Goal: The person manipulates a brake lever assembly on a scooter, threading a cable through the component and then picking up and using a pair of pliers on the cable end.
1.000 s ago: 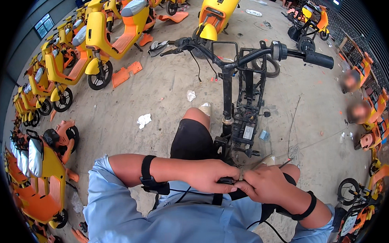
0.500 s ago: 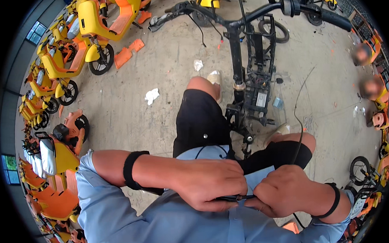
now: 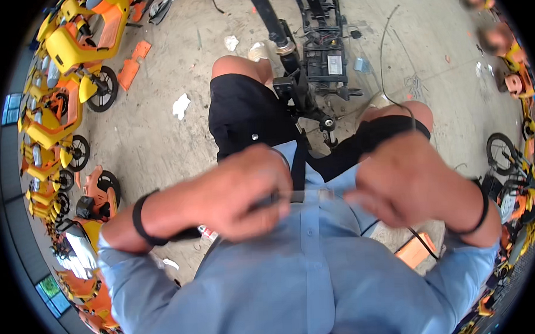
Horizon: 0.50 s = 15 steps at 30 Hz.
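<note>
In front of my shirt, my left hand is closed, blurred by motion, with something dark and thin under its fingers that I cannot make out. Apart from it on the right, my right hand is also blurred and closed on a thin black cable. A length of that black cable hangs below the right hand. Above the same hand, a long thin wire arcs over the floor. A faint pale streak crosses the gap between my hands. Between my knees stands the black fork of a stripped scooter frame.
Rows of yellow and orange scooters line the left side. Orange panels and white paper scraps lie on the concrete. An orange piece is beside me at lower right. Other people are at the far right.
My hands, together half a second ago over a thin black piece, have moved apart, left hand leftward and right hand rightward. The view has tilted, so the handlebar is out of sight.
</note>
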Available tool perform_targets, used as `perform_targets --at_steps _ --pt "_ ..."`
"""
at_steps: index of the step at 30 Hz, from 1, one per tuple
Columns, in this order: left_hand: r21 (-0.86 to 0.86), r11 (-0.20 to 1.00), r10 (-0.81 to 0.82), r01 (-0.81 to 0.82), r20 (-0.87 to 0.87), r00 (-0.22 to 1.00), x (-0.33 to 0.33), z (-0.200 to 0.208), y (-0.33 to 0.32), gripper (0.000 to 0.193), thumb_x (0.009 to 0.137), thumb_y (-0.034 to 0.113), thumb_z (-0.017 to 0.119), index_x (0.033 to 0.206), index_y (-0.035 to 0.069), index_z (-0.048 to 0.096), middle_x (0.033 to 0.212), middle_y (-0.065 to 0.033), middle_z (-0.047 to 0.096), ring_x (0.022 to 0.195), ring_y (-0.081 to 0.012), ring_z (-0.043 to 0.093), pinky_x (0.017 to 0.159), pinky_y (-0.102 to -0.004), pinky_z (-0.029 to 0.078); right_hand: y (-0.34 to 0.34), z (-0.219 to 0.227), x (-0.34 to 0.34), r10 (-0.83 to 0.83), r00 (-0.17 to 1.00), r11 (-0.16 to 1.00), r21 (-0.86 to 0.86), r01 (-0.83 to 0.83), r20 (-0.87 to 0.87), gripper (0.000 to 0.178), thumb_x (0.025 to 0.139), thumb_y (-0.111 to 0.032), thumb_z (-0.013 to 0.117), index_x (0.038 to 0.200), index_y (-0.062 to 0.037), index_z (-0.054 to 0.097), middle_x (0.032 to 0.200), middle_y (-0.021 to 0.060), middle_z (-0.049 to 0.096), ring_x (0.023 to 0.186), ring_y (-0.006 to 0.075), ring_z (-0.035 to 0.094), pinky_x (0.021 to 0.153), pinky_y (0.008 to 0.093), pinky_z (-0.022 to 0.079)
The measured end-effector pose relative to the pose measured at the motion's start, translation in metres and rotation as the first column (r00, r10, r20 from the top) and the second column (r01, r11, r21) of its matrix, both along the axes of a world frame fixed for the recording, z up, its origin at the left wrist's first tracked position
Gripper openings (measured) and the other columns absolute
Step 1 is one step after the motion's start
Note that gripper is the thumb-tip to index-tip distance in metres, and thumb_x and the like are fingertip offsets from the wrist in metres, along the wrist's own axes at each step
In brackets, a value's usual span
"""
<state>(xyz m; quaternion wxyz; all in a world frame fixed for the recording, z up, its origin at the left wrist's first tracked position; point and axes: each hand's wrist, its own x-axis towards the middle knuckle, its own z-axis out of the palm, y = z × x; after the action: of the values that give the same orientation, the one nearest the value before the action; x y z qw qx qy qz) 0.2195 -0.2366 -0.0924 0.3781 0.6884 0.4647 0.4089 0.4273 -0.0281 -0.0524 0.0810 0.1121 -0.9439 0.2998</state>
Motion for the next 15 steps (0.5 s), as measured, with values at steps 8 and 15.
perform_targets --at_steps 8,15 --pt "-0.093 0.990 0.085 -0.103 -0.185 0.979 -0.027 0.004 0.048 0.019 0.090 0.004 0.071 0.103 0.004 0.057 0.094 -0.0088 0.064 0.086 -0.0263 0.062 0.083 -0.0386 0.052 0.032 -0.012 -0.018 -0.250 0.968 0.968 -0.013 0.251 0.025 0.029 0.097 -0.030 0.071 0.082 -0.0069 0.062 0.062 0.0100 0.055 0.057 0.0320 0.059 0.050 0.0414 0.042" --pt "0.044 0.977 0.212 -0.208 -0.180 0.960 -0.022 0.002 0.059 0.032 0.090 0.000 0.069 0.119 0.002 0.058 0.112 -0.0117 0.066 0.103 -0.0275 0.065 0.095 -0.0384 0.050 0.036 -0.028 -0.024 -0.328 0.938 0.940 -0.131 0.313 -0.109 0.028 0.097 -0.029 0.071 0.084 -0.0054 0.063 0.064 0.0109 0.058 0.058 0.0322 0.060 0.052 0.0409 0.043"
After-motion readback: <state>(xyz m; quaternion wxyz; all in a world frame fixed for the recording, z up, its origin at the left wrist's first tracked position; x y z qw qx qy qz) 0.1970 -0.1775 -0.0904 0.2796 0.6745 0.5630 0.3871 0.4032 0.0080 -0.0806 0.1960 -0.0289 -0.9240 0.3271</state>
